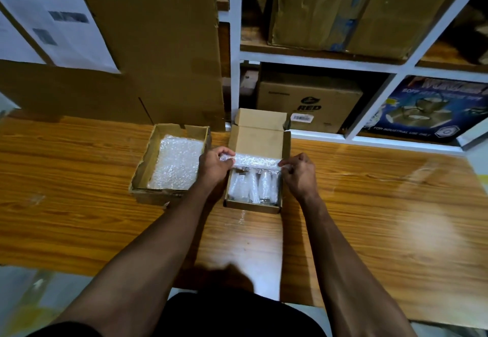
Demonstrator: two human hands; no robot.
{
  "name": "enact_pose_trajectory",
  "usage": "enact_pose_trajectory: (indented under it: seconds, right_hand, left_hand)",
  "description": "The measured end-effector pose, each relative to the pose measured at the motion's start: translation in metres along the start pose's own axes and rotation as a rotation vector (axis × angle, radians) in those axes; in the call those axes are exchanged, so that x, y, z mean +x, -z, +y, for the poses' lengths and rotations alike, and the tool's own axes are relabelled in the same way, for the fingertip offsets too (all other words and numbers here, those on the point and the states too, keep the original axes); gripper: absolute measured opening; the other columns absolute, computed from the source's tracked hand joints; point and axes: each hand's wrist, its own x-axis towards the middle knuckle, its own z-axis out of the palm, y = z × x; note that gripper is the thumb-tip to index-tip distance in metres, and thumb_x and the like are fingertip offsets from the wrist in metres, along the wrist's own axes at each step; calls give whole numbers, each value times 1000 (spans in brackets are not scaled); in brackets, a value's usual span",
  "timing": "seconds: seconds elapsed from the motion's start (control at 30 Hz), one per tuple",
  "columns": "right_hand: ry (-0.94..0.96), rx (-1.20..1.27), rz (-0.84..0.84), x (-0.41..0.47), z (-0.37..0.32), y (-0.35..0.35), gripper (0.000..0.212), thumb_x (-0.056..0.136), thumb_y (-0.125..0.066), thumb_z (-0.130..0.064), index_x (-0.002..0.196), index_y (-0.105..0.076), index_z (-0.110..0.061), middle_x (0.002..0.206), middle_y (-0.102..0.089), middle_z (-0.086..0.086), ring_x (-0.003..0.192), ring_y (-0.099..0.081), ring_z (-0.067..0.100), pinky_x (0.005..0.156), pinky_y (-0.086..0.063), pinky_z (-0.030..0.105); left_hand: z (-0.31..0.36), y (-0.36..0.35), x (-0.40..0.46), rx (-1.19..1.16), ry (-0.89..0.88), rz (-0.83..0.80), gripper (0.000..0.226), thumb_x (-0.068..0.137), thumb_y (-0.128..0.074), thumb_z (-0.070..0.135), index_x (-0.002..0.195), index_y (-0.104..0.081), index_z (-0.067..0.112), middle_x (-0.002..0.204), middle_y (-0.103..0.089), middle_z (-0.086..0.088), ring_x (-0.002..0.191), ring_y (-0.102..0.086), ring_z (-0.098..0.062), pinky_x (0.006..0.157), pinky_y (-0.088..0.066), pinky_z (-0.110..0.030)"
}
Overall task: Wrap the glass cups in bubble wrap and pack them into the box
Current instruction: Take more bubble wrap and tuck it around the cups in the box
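A small cardboard box [232, 202] stands open on the wooden table, its lid flap raised at the back. Inside lie glass cups [252, 187] wrapped in bubble wrap, side by side. A rolled strip of bubble wrap [257, 162] stretches across the box's far end. My left hand [215, 165] grips its left end and my right hand [297, 174] pinches its right end. To the left sits a shallow cardboard tray [142, 171] holding a flat sheet of bubble wrap [177, 163].
Large cardboard boxes [158, 46] lean at the table's back left. A white shelf unit [235, 46] with more boxes stands behind and to the right. The wooden table [383, 204] spreads wide to the right and left.
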Motion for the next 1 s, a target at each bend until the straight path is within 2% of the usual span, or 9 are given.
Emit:
enact_pose_trajectory:
  seconds: [0.07,0.13,0.23,0.33,0.43,0.57,0.63,0.8,1.0]
  right_hand:
    - [-17,-45,-49,-2,3,-2,19,100,-60,-14,108,-77,-15,115,-53,9,93,-55,15,65,-31,-1]
    - [13,-81,-72,-2,7,-5,19,101,-62,-19,114,-75,-17,117,-52,9,94,-53,16,65,-29,1]
    - [71,-144,-94,-5,8,-11,22,102,-61,-26,120,-71,-19,116,-51,10,92,-57,21,67,-43,16]
    - [67,-302,-126,-9,13,-17,27,103,-58,-37,128,-62,-29,120,-48,8,89,-58,22,64,-55,32]
    - [135,-411,-71,-14,8,-19,23,100,-59,-41,121,-61,-29,115,-50,4,92,-53,20,67,-47,34]
    - [150,-479,-62,-12,-8,-21,32,100,-47,-35,117,-64,-14,126,-53,13,113,-48,31,92,-42,45]
    - [204,-621,-94,-15,-14,-22,35,92,-67,-28,123,-61,-13,135,-44,13,116,-42,30,93,-39,44]
    - [221,-777,-251,-13,-18,-27,86,75,-85,-31,145,-37,-17,139,-43,14,124,-42,31,102,-37,43]
    - [297,-781,-226,-18,-24,-35,67,83,-80,-24,141,-51,-10,132,-54,18,120,-50,34,100,-41,44]
  left_hand:
    - [-2,-9,0,55,-29,28,10,92,-78,13,100,-76,20,106,-73,4,80,-63,-9,55,-38,-3]
    - [-8,-16,2,109,-38,51,11,92,-78,16,97,-74,25,103,-73,6,69,-60,-7,51,-39,-11]
    - [-24,-25,7,178,-72,71,23,89,-81,24,87,-66,41,102,-74,8,78,-66,-10,63,-48,-21]
    - [-29,-28,3,263,-126,87,21,87,-82,24,91,-68,39,102,-70,10,81,-65,-13,69,-55,-28]
    - [-30,-30,2,343,-225,94,17,86,-82,17,94,-74,29,101,-69,2,87,-63,-21,75,-57,-34]
    - [-31,-32,2,479,-319,94,12,85,-77,15,94,-74,23,95,-69,-5,93,-61,-29,77,-53,-40]
    - [-29,-33,-1,554,-342,108,8,88,-75,18,94,-74,23,97,-68,-4,98,-59,-30,81,-49,-42]
    - [-22,-34,-8,727,-365,149,10,89,-74,28,99,-74,31,113,-54,1,110,-46,-24,91,-36,-44]
    - [-21,-35,-16,883,-487,100,35,83,-79,16,114,-73,31,125,-55,0,113,-46,-27,91,-38,-47]
